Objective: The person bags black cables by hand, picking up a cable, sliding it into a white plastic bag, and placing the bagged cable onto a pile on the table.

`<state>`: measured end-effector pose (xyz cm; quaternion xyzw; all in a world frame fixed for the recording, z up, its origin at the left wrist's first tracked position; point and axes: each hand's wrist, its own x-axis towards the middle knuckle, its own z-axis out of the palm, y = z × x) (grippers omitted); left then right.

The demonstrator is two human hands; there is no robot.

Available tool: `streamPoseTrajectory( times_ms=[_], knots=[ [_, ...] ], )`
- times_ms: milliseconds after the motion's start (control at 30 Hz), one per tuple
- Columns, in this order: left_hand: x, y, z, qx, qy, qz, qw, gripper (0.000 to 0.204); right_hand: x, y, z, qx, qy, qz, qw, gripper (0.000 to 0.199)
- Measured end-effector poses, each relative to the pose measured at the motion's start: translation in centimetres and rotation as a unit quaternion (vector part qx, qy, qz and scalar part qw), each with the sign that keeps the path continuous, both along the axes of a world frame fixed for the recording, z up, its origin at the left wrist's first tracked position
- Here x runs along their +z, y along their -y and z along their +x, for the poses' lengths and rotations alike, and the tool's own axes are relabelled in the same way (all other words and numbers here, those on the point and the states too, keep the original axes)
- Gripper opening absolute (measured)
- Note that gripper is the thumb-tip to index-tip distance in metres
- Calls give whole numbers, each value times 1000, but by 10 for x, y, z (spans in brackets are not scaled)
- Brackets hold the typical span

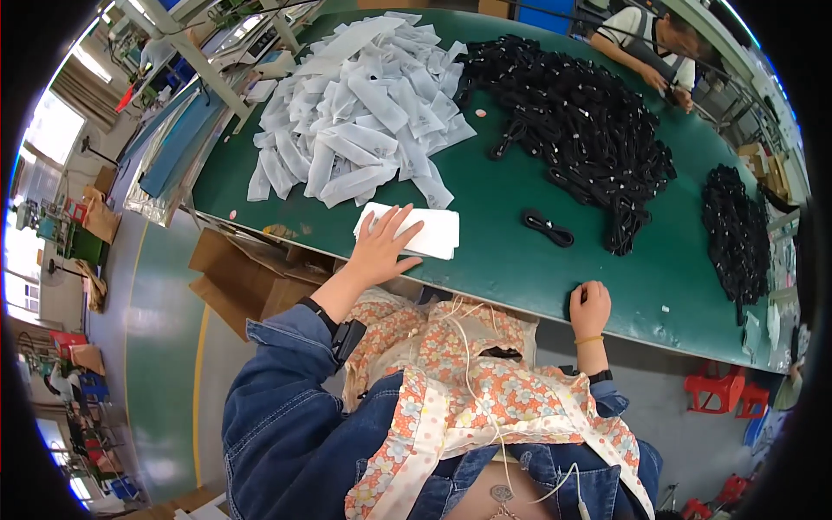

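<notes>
**Pressing a white stack at the table's near edge**

Resting flat with fingers spread, the left hand (381, 247) lies on a small stack of white sleeves (412, 230), which sits just inside the near edge of the green table (511, 260). The right hand (589, 308) is curled closed at that same edge, toward 4 o'clock from the stack (what it grips, if anything, cannot be told). A single coiled black cable (547, 227) lies between the hands, at 3 o'clock from the stack, with bare green cloth around it. At 12 o'clock spreads a loose heap of white sleeves (364, 108); at 1 o'clock, a large pile of black cables (572, 113). A smaller black pile (737, 230) hugs the right edge. Another person (654, 48) works at the far side.
</notes>
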<state>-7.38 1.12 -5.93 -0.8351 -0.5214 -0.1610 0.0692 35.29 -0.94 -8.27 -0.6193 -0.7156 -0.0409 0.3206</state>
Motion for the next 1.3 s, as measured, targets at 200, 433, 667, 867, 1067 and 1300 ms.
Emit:
streamPoseTrajectory(
  times_ms=[200,433,667,867,1067,1300],
  knots=[
    [-10,4,-5,42,50,-18,998,66,12,-12,5,91,14,-18,996,18],
    [-13,14,-1,50,65,-15,997,62,32,-65,-34,169,36,-54,984,53],
    [-20,12,-6,79,103,29,991,50,10,-90,-44,201,49,-65,976,49],
    [-10,5,45,122,225,48,966,18,9,-95,-44,206,45,-67,975,44],
    [-15,1,67,123,240,-39,962,10,-3,-82,-32,202,-8,-62,977,39],
    [-11,-8,69,157,299,-107,935,10,-4,-69,-39,213,-27,-44,976,39]
  ],
)
